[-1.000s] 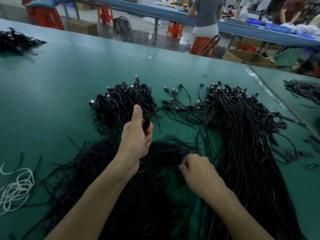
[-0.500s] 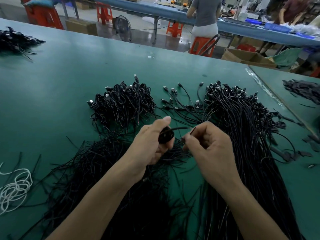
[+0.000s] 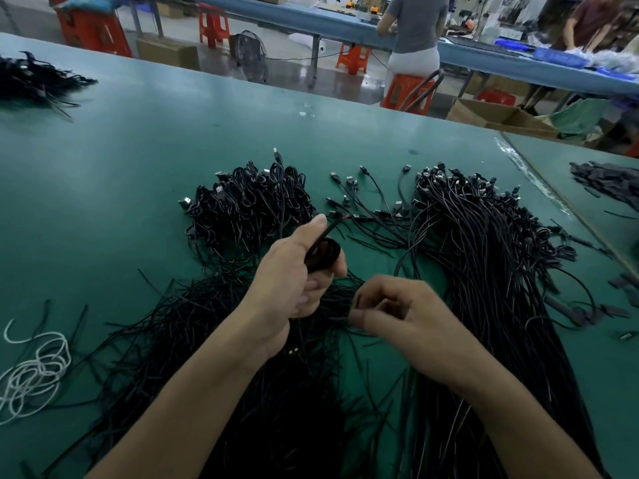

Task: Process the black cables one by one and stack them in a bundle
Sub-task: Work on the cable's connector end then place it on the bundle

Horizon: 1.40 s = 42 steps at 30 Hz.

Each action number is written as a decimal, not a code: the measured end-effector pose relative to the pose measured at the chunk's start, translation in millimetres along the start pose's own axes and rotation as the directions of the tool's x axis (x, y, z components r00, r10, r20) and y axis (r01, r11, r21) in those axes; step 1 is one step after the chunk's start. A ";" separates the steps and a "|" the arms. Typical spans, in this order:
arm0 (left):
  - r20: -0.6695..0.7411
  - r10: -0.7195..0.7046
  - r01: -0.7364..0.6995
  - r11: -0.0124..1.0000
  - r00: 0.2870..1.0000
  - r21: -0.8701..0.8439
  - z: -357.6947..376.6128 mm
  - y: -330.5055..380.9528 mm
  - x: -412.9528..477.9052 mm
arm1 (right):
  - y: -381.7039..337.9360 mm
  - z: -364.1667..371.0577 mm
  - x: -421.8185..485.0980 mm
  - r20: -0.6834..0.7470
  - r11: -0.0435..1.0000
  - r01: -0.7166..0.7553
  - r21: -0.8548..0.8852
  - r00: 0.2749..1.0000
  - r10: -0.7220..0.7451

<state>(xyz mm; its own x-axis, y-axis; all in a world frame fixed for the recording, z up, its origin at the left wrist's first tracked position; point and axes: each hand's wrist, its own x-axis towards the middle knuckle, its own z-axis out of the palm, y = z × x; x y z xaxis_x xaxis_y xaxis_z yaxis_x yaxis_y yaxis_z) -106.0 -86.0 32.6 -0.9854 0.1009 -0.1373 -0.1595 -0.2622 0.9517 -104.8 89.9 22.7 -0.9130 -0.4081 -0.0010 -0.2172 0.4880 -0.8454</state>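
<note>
Over the matte green tabletop (image 3: 138, 167), left hand (image 3: 294, 281) grips a coiled black cable (image 3: 325, 254), right hand (image 3: 404, 319) pinches a thin strand (image 3: 338, 319)

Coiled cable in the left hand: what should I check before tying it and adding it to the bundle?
1. Coiled cable gripped by left hand: ok.
2. Coil's tail tucked in: not ok, it juts up out of the grip.
3. Right hand pinching one black strand only: cannot tell.
4. Strand wrapped round the coil: not ok, not yet.
5. Bundle of coiled cables beyond the hands, unobstructed: ok.
</note>
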 end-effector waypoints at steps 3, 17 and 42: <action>0.066 -0.005 0.003 1.000 0.998 0.031 -0.7 -0.2 -1.0 | -5.8 -0.9 -0.2 -0.181 0.930 0.094 0.355 0.983 -0.031; 0.283 -0.171 0.126 0.977 0.944 0.173 3.4 0.1 -9.8 | -16.6 1.8 3.7 -0.334 0.926 0.374 -0.040 0.869 -0.365; -0.147 0.116 -0.110 0.993 0.982 0.044 17.8 -19.0 -2.5 | -18.0 7.8 -7.0 -0.098 0.493 0.328 -0.806 0.748 -0.657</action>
<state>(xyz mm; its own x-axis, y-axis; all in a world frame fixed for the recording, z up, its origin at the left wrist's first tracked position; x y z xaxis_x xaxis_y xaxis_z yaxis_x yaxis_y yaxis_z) -99.4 -64.2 19.7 -0.9952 -0.0725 -0.0651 -0.0469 -0.2289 0.9723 -91.8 77.9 33.7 -0.5737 -0.5500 0.6070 -0.6847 0.7287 0.0131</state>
